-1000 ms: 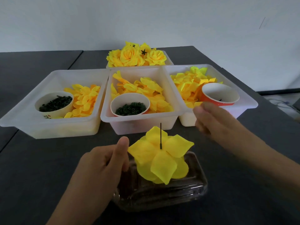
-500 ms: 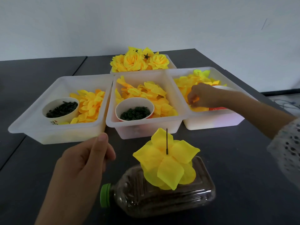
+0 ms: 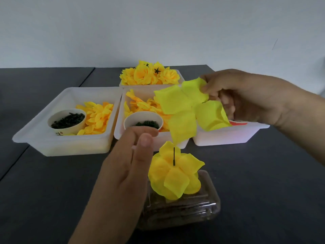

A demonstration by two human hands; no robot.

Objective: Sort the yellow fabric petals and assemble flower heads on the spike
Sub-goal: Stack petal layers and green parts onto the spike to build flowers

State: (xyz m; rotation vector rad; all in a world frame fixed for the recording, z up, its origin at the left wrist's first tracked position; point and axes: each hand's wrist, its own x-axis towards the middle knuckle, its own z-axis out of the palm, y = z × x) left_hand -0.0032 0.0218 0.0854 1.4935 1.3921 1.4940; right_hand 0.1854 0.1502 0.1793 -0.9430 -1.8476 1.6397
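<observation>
A thin black spike (image 3: 174,158) stands up from a clear plastic bottle (image 3: 182,208) lying on the dark table, with yellow petal layers (image 3: 175,175) threaded on it. My right hand (image 3: 246,95) pinches a four-lobed yellow fabric petal piece (image 3: 188,108) by one lobe, above and behind the spike. My left hand (image 3: 128,166) hovers just left of the spike, fingers relaxed and holding nothing. Three white trays hold loose yellow petals: left (image 3: 98,115), middle (image 3: 140,106), and right, mostly hidden behind the held piece.
Paper cups of small dark parts sit in the left tray (image 3: 67,120) and middle tray (image 3: 143,121). An orange-red cup (image 3: 238,122) peeks out in the right tray (image 3: 228,136). A rear tray holds finished yellow flower heads (image 3: 149,74). A table seam runs at far left.
My right hand has lifted out of the right tray holding a four-lobed petal piece and brought it toward the spike. My left hand has moved closer to the spike.
</observation>
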